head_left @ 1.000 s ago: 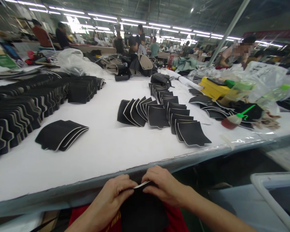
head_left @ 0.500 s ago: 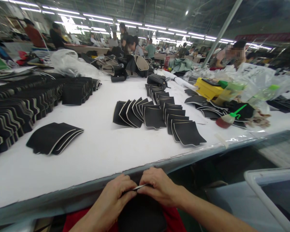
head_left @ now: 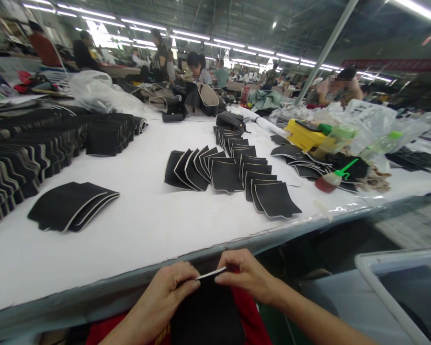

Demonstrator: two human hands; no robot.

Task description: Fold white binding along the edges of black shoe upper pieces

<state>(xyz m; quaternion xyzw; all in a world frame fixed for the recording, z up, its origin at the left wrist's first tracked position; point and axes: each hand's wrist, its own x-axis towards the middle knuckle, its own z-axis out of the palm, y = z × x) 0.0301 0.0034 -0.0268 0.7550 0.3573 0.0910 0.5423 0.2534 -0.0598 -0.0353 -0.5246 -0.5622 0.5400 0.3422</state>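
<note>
A black leather-like panel [head_left: 206, 314] with a pale edge hangs below the table's front edge, over a red garment. My left hand [head_left: 174, 287] pinches its upper edge between thumb and fingers on the left. At the right end of that same edge, my right hand [head_left: 246, 275] is closed on it in a pinch. A short pale strip of the edge shows between the two hands. Beyond them on the white table, similar panels [head_left: 278, 199] lie fanned out in overlapping rows. A small stack of panels [head_left: 68, 203] rests to the left.
Long rows of black pieces [head_left: 25, 153] fill the table's left side. On the right stand a yellow box [head_left: 303, 135] and a squeeze bottle [head_left: 328, 182] with a green nozzle, beside crumpled clear plastic [head_left: 368, 117]. A pale-rimmed bin [head_left: 380, 287] is at lower right. Several people work farther back.
My right hand has shifted slightly right, away from the left one, so more of the panel's pale edge shows between them. The view has moved slightly.
</note>
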